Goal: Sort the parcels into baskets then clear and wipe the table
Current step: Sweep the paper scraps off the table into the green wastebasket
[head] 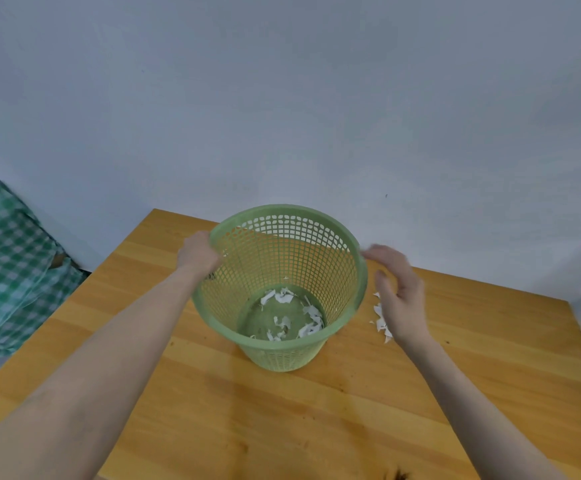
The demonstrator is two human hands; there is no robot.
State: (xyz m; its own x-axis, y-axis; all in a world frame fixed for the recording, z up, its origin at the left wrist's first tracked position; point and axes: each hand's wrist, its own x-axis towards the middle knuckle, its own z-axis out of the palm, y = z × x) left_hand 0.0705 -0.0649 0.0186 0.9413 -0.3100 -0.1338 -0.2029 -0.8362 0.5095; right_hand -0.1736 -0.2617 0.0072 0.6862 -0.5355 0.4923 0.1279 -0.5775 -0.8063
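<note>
Left hand point(197, 254) grips the green basket point(282, 258) at its left rim. Right hand point(398, 292) hovers just right of it, fingers loose, holding nothing. Paper scraps point(381, 318) lie right of the basket. Best to steady it and sweep them in low.

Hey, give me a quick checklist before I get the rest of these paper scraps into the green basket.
1. Grip: left hand holds the green basket by its rim: ok.
2. Basket mouth up on the wooden table: ok.
3. Whether the right hand touches the rim: cannot tell, blurred.
4. Table free of paper scraps: not ok, some lie beside the basket.
5. The scraps inside lie at the bottom: ok.
</note>
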